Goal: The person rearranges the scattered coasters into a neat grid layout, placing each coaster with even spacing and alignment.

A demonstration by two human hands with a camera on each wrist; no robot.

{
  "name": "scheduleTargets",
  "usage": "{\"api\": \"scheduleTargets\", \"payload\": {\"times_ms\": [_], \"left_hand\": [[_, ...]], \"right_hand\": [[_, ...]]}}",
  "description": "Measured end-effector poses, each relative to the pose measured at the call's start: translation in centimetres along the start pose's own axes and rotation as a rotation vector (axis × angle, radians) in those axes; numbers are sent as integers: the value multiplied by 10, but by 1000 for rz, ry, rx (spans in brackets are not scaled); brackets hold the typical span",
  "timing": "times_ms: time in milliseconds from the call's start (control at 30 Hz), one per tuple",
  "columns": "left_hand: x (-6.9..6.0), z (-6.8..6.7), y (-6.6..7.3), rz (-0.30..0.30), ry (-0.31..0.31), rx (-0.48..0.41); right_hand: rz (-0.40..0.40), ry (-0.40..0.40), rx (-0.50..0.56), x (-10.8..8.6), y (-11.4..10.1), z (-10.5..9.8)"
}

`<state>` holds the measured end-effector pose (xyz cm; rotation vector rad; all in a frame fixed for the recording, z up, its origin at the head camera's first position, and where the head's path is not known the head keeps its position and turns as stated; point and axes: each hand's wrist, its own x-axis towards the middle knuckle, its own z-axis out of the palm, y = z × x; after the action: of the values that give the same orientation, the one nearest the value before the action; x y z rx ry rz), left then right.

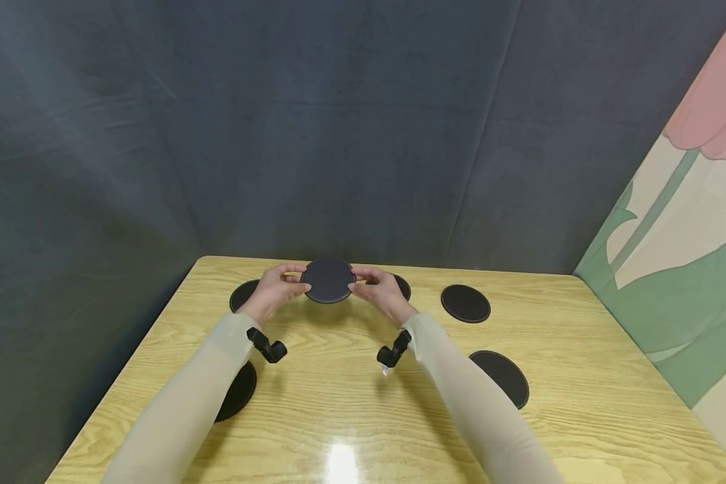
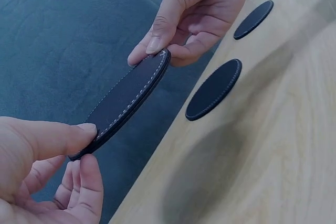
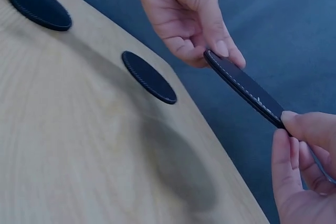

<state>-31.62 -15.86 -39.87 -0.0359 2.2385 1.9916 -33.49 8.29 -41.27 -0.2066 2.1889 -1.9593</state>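
A round black coaster with pale stitching round its rim is held above the far part of the table. My left hand pinches its left edge, thumb on top and fingers below. On the opposite edge, my right hand pinches it the same way. Both wrist views show the coaster tilted and off the tabletop, its shadow falling on the wood. In the right wrist view the right thumb presses the near end of the coaster.
More black coasters lie flat on the wooden table: one at far left, one partly behind the right hand, others at right, near right and near left. A dark curtain hangs behind.
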Motion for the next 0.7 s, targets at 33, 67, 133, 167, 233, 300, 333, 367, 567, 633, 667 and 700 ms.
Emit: {"api": "scheduleTargets", "payload": {"times_ms": [33, 67, 133, 167, 233, 300, 333, 367, 567, 633, 667, 700], "left_hand": [[-1, 0, -1, 1, -6, 21], [-2, 0, -3, -1, -6, 40], [-5, 1, -5, -5, -5, 68], [-6, 1, -6, -7, -1, 76], [-7, 1, -9, -10, 0, 82], [-8, 2, -12, -16, 3, 91], [-9, 1, -13, -18, 4, 97], [-9, 1, -14, -18, 3, 104], [-11, 1, -21, -14, 0, 161], [-12, 0, -24, -18, 3, 172], [-12, 0, -26, -21, 3, 179], [-11, 0, -28, -25, 6, 181]], "right_hand": [[3, 5, -21, -2, 1, 0], [6, 6, -32, -3, 2, 0], [9, -5, -55, -9, 2, 1], [7, -10, -43, -11, 3, 1], [-4, -18, -26, -13, 7, 2], [-22, -17, -20, -15, 9, 4], [-23, -15, -15, -16, 11, 5], [-32, -11, -11, -15, 15, 5], [-27, -4, -24, -19, 21, 9], [-17, -2, -32, -19, 24, 10], [-12, -3, -30, -18, 26, 10], [-7, -4, -30, -18, 27, 11]]}}
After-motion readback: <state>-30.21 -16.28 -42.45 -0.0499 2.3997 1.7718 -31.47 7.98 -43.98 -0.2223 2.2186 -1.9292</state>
